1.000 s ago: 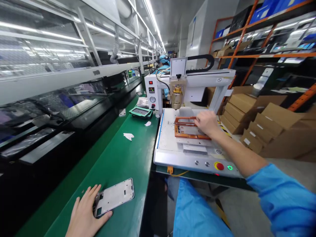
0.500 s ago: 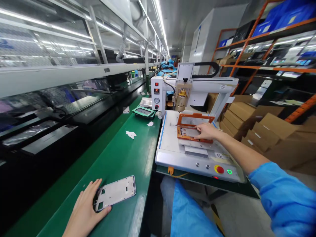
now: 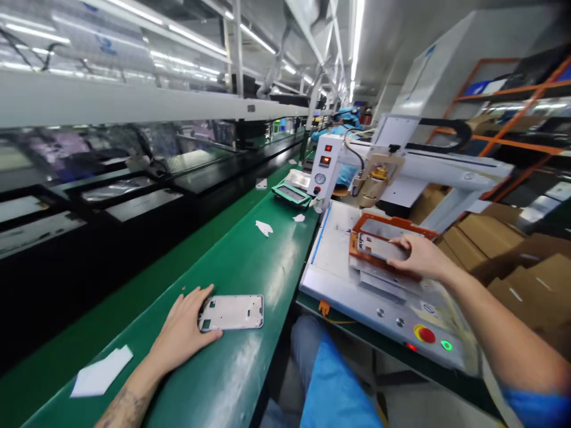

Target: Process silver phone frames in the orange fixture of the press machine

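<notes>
My left hand [image 3: 185, 324] spans the left end of a pale phone middle frame [image 3: 238, 312] that lies flat on the green bench. Its thumb rests at the near edge and its fingers at the far edge. Over on the machine's bed, my right hand [image 3: 423, 257] pinches the right end of a second phone middle frame [image 3: 377, 245], thumb nearest me. This one sits in or just above the orange fixture [image 3: 354, 242]; exactly how it rests there cannot be made out. My fingers cover its right end.
The white desktop machine [image 3: 328, 279] carries a brass-coloured head [image 3: 375, 185] above and behind the fixture. A red stop button [image 3: 427, 335] is on its front. A green fixture [image 3: 292, 195] and white scraps [image 3: 264, 228] lie on the bench. Cardboard boxes [image 3: 491, 238] stand at right.
My view has swung left and tilted, so the machine appears farther right. A white sheet has come into view at lower left. Both hands stay at their phone frames.
</notes>
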### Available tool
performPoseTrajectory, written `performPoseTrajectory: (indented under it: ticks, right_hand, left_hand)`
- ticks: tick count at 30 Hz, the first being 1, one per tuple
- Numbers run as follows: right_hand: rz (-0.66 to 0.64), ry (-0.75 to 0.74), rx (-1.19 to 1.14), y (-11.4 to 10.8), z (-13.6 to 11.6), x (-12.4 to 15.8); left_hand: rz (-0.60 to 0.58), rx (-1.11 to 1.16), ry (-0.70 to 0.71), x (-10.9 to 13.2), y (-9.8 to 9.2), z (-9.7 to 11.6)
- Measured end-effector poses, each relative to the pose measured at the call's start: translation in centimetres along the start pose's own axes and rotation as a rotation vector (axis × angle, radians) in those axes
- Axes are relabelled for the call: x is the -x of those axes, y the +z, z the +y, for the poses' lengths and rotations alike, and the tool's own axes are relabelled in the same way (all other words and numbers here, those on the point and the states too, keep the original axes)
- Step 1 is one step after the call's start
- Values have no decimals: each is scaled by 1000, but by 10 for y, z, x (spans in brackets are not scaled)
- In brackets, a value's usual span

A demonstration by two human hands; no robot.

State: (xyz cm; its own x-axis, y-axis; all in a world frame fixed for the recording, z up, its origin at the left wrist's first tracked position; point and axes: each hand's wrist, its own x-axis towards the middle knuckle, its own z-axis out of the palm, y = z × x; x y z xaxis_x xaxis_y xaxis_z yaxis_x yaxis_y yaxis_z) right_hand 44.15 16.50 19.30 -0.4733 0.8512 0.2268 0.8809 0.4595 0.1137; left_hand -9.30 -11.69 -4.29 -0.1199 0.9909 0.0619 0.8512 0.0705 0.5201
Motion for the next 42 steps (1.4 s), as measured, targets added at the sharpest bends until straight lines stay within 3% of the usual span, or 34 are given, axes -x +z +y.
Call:
performPoseTrajectory:
  ticks: [2,5,7,9,11,13,17,19,22,24,26,29,31,33,36,42]
  right_hand:
    - [-154,-158,-110,14,-53,-6]
    - [-243,-383,-144,51,-168,-30]
    - [-262,-421,-167,77,-241,-53]
    - [-283,-404,-206,98,-295,-74]
    - [-285,-391,-255,111,-327,-83]
    - [-272,-411,-313,118,-344,-74]
    - [-395,-649,-472,118,-360,-19]
    - [-432,-709,-515,116,-363,9]
    - [-400,-677,-509,108,-345,30]
    - [-355,-646,-505,93,-304,31]
    - [-271,-549,-505,69,-237,29]
    - [-89,-218,-402,29,-115,22]
    - [-74,-24,-294,10,-45,17]
    - [-130,85,-218,1,1,11]
    - [-262,142,-192,4,30,1]
    - [-421,153,-111,24,41,-24]
  left_hand:
    - [-22,30,-13,-1,-5,5]
    - [-31,91,-11,0,-11,12]
    - [-26,134,-3,2,-14,14]
    - [-13,168,9,5,-16,16]
    - [-3,181,19,6,-18,18]
    - [-2,178,21,5,-18,18]
    - [-2,215,49,7,-17,11]
    - [90,297,17,10,-14,4]
    - [319,492,-138,13,-7,-11]
    - [393,586,-195,12,-2,-18]
    - [393,599,-230,10,1,-19]
    - [335,485,-265,7,2,-10]
    - [288,391,-264,5,1,-4]
    - [238,317,-255,4,1,0]
    - [181,258,-262,6,3,-1]
    - [173,202,-303,8,1,-1]
